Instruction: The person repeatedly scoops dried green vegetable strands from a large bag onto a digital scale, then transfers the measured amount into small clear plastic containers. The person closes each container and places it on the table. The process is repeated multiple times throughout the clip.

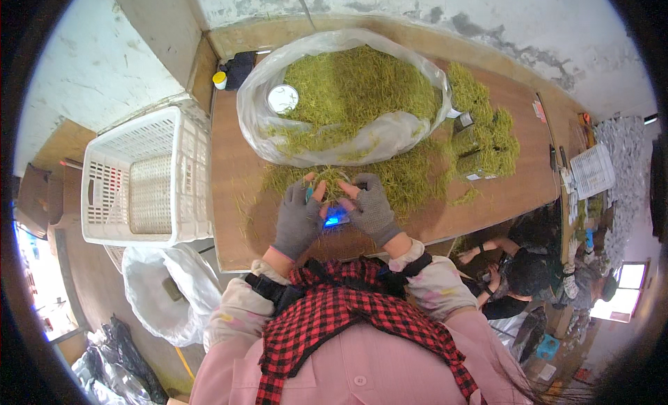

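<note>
My left hand (298, 220) and my right hand (374, 209) wear grey fingerless-tipped gloves and meet at the table's near side. Between their bare fingertips is a small bunch of dried green stems (330, 183). Just below the fingers glows the blue display of a small scale (335, 217); the rest of it is hidden by the hands and the bunch. Loose green stems (410, 175) lie around and behind both hands. Beyond them stands a big clear plastic bag (362, 149), opened wide and full of the same stems, with a round white lid-like disc (282, 99) inside.
On the left stands an empty white plastic basket (191, 175), above a white-lined bin (149, 294). Stacked bundles of stems (494, 144) and a metal can (463, 121) are on the brown table (518, 189). Another person (518, 273) works at the lower right.
</note>
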Action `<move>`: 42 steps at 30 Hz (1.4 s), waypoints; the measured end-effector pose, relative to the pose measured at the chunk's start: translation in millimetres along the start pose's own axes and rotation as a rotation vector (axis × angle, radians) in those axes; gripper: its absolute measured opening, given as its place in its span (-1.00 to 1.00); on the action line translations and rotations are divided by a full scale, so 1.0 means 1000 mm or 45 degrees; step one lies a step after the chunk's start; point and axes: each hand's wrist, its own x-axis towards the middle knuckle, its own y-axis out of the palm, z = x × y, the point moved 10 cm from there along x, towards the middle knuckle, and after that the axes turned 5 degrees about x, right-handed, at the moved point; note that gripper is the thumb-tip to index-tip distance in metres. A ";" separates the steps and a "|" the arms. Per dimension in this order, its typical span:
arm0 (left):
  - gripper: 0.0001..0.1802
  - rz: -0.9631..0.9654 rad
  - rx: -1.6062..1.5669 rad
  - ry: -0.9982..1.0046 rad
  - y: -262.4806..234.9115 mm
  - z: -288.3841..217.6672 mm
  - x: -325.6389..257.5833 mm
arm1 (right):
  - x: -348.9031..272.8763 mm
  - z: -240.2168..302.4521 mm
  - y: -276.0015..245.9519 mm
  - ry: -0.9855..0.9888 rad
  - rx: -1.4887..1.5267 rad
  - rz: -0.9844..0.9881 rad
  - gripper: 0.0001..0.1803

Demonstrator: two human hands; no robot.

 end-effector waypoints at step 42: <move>-0.33 0.083 -0.015 -0.118 0.025 0.149 0.153 | 0.026 -0.011 0.004 0.242 0.205 0.158 -0.45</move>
